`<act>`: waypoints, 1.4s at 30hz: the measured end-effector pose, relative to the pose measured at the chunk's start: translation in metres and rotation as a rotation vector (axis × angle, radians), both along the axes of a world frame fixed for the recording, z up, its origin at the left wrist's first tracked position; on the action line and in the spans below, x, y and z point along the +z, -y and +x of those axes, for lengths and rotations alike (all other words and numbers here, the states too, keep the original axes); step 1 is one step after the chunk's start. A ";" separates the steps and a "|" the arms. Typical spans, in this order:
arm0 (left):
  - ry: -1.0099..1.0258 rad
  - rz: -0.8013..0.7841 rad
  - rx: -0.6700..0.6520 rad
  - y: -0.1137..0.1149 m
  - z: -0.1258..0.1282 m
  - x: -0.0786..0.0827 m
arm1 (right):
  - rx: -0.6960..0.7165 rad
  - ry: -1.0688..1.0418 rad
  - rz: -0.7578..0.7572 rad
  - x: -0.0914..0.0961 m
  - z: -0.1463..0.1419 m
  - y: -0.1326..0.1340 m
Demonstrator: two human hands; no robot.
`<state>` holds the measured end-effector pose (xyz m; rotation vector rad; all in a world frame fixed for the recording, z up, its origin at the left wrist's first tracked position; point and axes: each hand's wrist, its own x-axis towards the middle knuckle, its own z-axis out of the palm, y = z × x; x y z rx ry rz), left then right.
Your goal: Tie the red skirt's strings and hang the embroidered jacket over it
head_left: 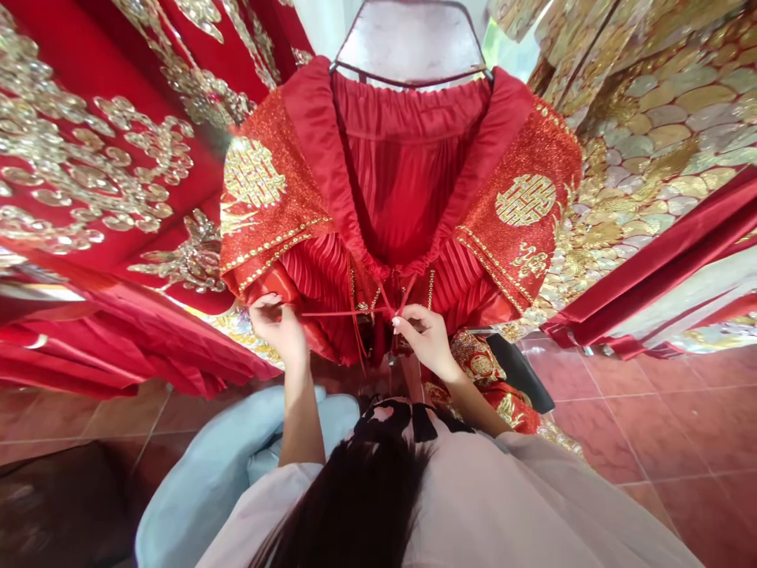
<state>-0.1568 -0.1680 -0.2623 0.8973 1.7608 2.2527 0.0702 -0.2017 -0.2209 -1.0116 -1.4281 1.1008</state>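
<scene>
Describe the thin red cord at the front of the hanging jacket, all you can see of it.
The red cord is a thin, smooth-looking string. One stretch runs taut and almost level between the left hand and the right hand, both pinching it. Above the right hand two short strands rise in a V to the front edges of the jacket. A loose end hangs down near the middle.
</scene>
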 end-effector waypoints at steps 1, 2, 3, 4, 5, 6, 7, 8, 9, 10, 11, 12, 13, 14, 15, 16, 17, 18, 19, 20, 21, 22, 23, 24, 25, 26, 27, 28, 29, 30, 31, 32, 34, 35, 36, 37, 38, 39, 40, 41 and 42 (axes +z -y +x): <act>-0.036 -0.025 -0.013 0.005 0.001 0.000 | 0.009 0.015 0.003 -0.001 0.001 0.000; -0.076 -0.029 -0.049 0.012 0.007 0.002 | 0.019 0.031 0.012 -0.002 0.000 0.000; -0.111 -0.017 -0.116 0.018 0.016 0.006 | 0.027 0.046 0.026 -0.004 0.000 0.000; -0.135 0.003 -0.217 0.024 0.028 0.012 | 0.034 0.060 0.044 -0.004 -0.002 0.000; -0.145 0.021 -0.340 0.029 0.042 0.018 | 0.038 0.076 0.066 -0.004 -0.003 0.001; -0.139 0.025 -0.476 0.032 0.056 0.024 | 0.036 0.094 0.094 -0.004 -0.004 0.001; -0.121 0.016 -0.613 0.034 0.070 0.030 | 0.030 0.115 0.125 -0.003 -0.005 0.002; -0.103 -0.001 -0.737 0.035 0.082 0.035 | 0.017 0.140 0.159 -0.001 -0.005 0.003; -0.085 -0.031 -0.850 0.035 0.092 0.038 | 0.008 0.170 0.187 0.001 -0.004 0.003; -0.074 -0.069 -0.941 0.034 0.100 0.041 | 0.002 0.203 0.211 0.003 -0.002 0.004; -0.076 -0.110 -0.999 0.032 0.105 0.042 | -0.003 0.238 0.231 0.005 0.000 0.004; -0.091 -0.151 -1.024 0.031 0.108 0.043 | -0.009 0.276 0.247 0.008 0.003 0.004; -0.116 -0.184 -1.020 0.029 0.108 0.043 | -0.018 0.317 0.261 0.011 0.006 0.003; -0.147 -0.206 -0.994 0.028 0.107 0.044 | -0.031 0.359 0.275 0.014 0.010 0.002; -0.184 -0.212 -0.960 0.026 0.104 0.046 | -0.047 0.395 0.292 0.017 0.014 0.001; -0.225 -0.206 -0.932 0.025 0.099 0.050 | -0.061 0.422 0.312 0.022 0.018 0.000; -0.260 -0.191 -0.910 0.024 0.094 0.056 | -0.064 0.442 0.326 0.028 0.023 -0.002; -0.289 -0.166 -0.888 0.023 0.087 0.064 | -0.066 0.451 0.341 0.036 0.028 -0.005; -0.316 -0.134 -0.857 0.022 0.080 0.074 | -0.067 0.453 0.361 0.046 0.034 -0.008; -0.342 -0.093 -0.812 0.021 0.073 0.087 | -0.065 0.453 0.386 0.058 0.040 -0.011; -0.371 -0.048 -0.755 0.021 0.066 0.101 | -0.064 0.453 0.414 0.072 0.046 -0.014; -0.407 -0.006 -0.695 0.020 0.059 0.117 | -0.067 0.458 0.443 0.088 0.052 -0.017; -0.456 0.035 -0.644 0.019 0.053 0.133 | -0.071 0.468 0.473 0.104 0.058 -0.020; -0.516 0.068 -0.610 0.018 0.047 0.149 | -0.076 0.486 0.499 0.121 0.064 -0.023; -0.582 0.099 -0.588 0.017 0.040 0.164 | -0.086 0.510 0.518 0.136 0.070 -0.026; -0.643 0.125 -0.565 0.014 0.032 0.177 | -0.113 0.536 0.532 0.150 0.078 -0.030; -0.693 0.141 -0.530 0.010 0.023 0.188 | -0.163 0.554 0.548 0.161 0.086 -0.034; -0.725 0.175 -0.467 0.005 0.011 0.195 | -0.227 0.559 0.563 0.168 0.096 -0.040; -0.738 0.206 -0.397 -0.001 -0.002 0.200 | -0.293 0.548 0.570 0.172 0.108 -0.047; -0.734 0.230 -0.307 -0.008 -0.017 0.202 | -0.355 0.526 0.569 0.172 0.120 -0.054; -0.726 0.301 -0.218 -0.015 -0.031 0.201 | -0.404 0.498 0.553 0.169 0.132 -0.063; -0.728 0.272 -0.197 -0.022 -0.044 0.199 | -0.429 0.475 0.526 0.164 0.142 -0.072; -0.776 0.188 -0.080 -0.033 -0.059 0.192 | -0.471 0.471 0.481 0.150 0.158 -0.089; -0.793 0.132 -0.043 -0.036 -0.061 0.189 | -0.493 0.481 0.478 0.144 0.162 -0.096; -0.808 0.096 -0.010 -0.038 -0.058 0.185 | -0.513 0.501 0.493 0.138 0.163 -0.101; -0.823 0.072 0.007 -0.038 -0.052 0.182 | -0.524 0.534 0.523 0.135 0.161 -0.103; -0.838 0.066 0.020 -0.037 -0.043 0.179 | -0.524 0.586 0.565 0.132 0.157 -0.104; -0.858 0.078 0.029 -0.037 -0.033 0.175 | -0.522 0.653 0.616 0.132 0.152 -0.103; -0.887 0.105 0.042 -0.039 -0.023 0.171 | -0.520 0.731 0.672 0.132 0.145 -0.100; -0.926 0.136 0.037 -0.042 -0.013 0.165 | -0.519 0.814 0.727 0.132 0.136 -0.097; -0.975 0.163 -0.002 -0.046 -0.003 0.159 | -0.511 0.893 0.774 0.132 0.126 -0.094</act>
